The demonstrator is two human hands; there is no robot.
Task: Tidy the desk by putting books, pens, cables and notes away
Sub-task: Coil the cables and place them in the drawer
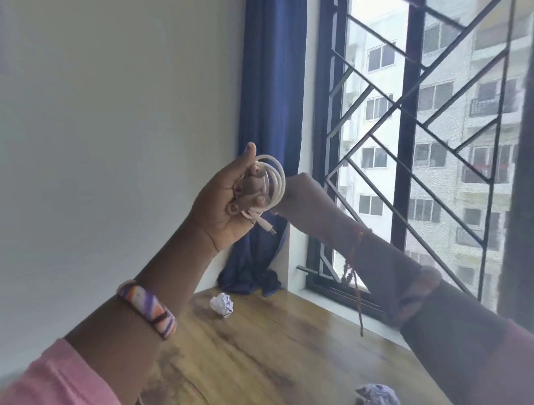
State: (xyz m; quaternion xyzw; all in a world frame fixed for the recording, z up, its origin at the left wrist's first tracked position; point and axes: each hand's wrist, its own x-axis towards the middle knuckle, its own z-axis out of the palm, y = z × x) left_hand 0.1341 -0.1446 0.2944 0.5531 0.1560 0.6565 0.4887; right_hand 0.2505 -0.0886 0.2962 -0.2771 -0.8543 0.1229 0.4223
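Observation:
My left hand [232,200] is raised in front of the wall and grips a coiled white cable [275,179], fingers curled through the loops; the plug end hangs below the palm. My right hand [302,191] is right behind the coil and holds its far side; its fingers are hidden by the loops. Down on the wooden desk [266,349] lies a crumpled white paper ball [222,304] near the wall corner. A second crumpled paper [379,398], greyish-purple, sits at the bottom edge of the view.
A blue curtain [273,95] hangs in the corner and bunches on the desk's far end. A barred window [425,134] runs along the right side with a white sill. The plain wall fills the left.

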